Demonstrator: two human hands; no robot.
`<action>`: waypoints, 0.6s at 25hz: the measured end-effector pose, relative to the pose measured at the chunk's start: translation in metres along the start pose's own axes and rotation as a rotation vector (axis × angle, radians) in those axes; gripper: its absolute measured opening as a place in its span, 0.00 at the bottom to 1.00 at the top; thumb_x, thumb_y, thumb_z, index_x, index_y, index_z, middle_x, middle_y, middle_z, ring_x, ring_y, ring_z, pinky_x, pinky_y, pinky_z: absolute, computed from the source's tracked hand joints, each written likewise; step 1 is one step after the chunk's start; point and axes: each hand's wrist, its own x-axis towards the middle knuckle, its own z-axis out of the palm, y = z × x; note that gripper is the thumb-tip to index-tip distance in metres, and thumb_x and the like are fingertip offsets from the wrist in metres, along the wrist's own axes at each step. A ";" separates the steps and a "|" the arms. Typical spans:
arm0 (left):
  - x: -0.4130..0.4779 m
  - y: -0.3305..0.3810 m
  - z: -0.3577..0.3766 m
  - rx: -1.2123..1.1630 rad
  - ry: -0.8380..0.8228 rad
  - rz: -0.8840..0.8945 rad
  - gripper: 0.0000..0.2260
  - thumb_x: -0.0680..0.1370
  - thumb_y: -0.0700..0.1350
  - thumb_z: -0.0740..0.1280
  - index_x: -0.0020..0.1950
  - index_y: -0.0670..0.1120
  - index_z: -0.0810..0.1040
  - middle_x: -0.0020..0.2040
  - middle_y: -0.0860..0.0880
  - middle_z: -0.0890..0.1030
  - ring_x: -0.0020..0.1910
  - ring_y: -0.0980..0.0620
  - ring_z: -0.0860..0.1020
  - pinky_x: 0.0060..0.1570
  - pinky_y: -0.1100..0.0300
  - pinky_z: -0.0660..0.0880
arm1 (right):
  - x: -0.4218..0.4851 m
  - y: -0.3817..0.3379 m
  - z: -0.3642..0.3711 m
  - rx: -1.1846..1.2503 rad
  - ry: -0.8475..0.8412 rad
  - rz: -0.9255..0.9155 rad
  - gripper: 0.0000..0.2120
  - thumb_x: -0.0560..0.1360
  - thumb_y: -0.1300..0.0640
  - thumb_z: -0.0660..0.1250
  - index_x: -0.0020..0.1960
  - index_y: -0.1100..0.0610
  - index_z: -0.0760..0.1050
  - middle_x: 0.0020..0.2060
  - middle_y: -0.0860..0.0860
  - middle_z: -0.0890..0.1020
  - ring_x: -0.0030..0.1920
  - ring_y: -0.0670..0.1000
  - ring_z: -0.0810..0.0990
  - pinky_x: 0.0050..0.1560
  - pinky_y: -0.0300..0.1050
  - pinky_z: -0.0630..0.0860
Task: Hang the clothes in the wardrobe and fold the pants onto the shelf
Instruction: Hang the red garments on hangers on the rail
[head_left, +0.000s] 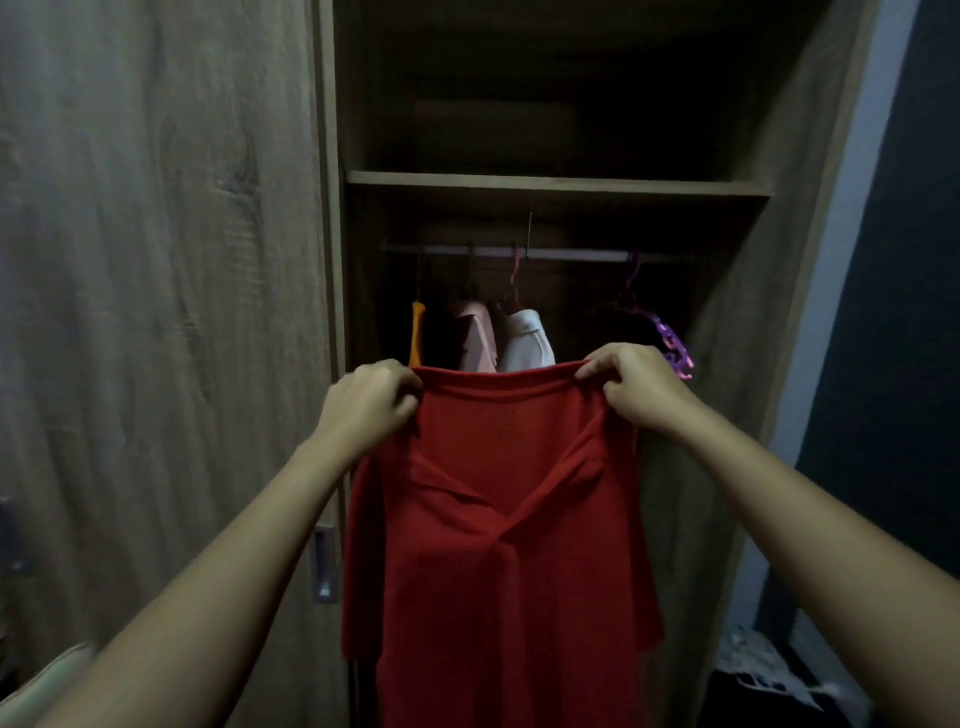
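Observation:
I hold a red garment (498, 545) up in front of the open wardrobe, and it hangs straight down. My left hand (369, 405) grips its top edge at the left corner. My right hand (634, 384) pinches the same edge at the right corner. Behind it runs the hanging rail (566, 254), with an orange garment (417, 332), a pink garment (475, 338) and a white garment (527, 340) on hangers. An empty purple hanger (667, 338) hangs at the rail's right end. The shelf (556, 184) sits above the rail, dark and seemingly bare.
The shut wooden wardrobe door (156, 286) fills the left side, with a metal handle (324, 564) near its edge. The wardrobe's right wall (769, 312) meets a dark blue room wall (898, 312). Light cloth lies on the floor at the lower right (769, 670).

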 end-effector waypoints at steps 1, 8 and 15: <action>0.002 0.003 0.004 0.008 -0.041 0.012 0.14 0.73 0.42 0.65 0.59 0.49 0.78 0.59 0.49 0.77 0.57 0.44 0.77 0.52 0.50 0.74 | -0.001 0.002 -0.003 -0.017 0.001 -0.011 0.23 0.65 0.75 0.58 0.52 0.58 0.82 0.57 0.52 0.81 0.59 0.52 0.77 0.56 0.35 0.68; 0.024 0.018 0.008 -0.223 -0.146 0.036 0.18 0.66 0.34 0.63 0.41 0.57 0.82 0.50 0.50 0.83 0.47 0.49 0.80 0.44 0.56 0.77 | -0.013 0.033 -0.015 -0.065 -0.030 0.074 0.24 0.64 0.76 0.57 0.54 0.61 0.81 0.59 0.55 0.80 0.62 0.53 0.76 0.60 0.34 0.66; 0.065 0.091 0.046 -0.873 -0.117 0.064 0.06 0.76 0.44 0.67 0.51 0.52 0.81 0.46 0.53 0.83 0.44 0.59 0.81 0.46 0.65 0.75 | 0.000 0.054 -0.025 -0.109 -0.027 0.066 0.21 0.68 0.72 0.58 0.58 0.63 0.78 0.60 0.55 0.79 0.64 0.52 0.75 0.64 0.33 0.62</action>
